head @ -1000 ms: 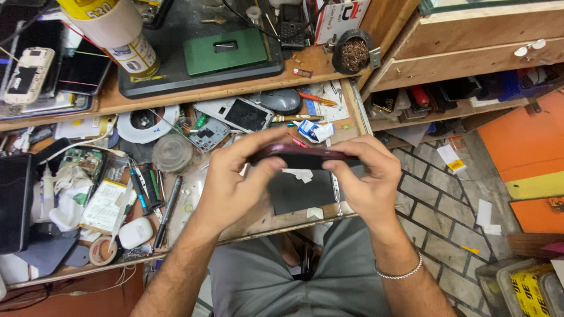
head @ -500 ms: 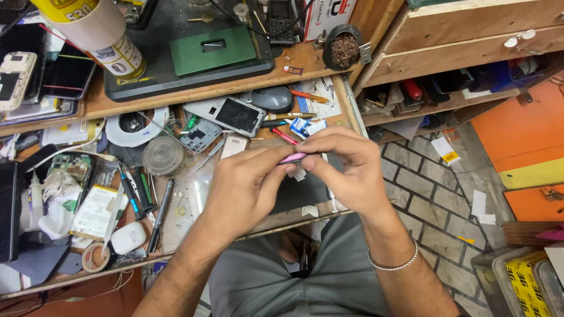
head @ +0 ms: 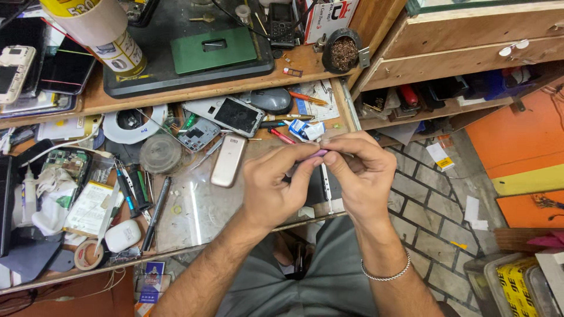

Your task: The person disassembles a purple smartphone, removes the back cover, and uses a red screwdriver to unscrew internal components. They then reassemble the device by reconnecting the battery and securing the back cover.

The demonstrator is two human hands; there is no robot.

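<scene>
Over the worktop's (head: 200, 217) front edge I pinch a small pink piece (head: 320, 154) between left hand (head: 273, 188) and right hand (head: 361, 176); both closed tight, steadying it.

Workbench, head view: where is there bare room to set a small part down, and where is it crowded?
The clearest patch is the bare glass surface between the black pen, the gold phone and the left hand. A smaller strip lies beside the screwdriver. The left side around the white cloth and earbud case is crowded.
</scene>
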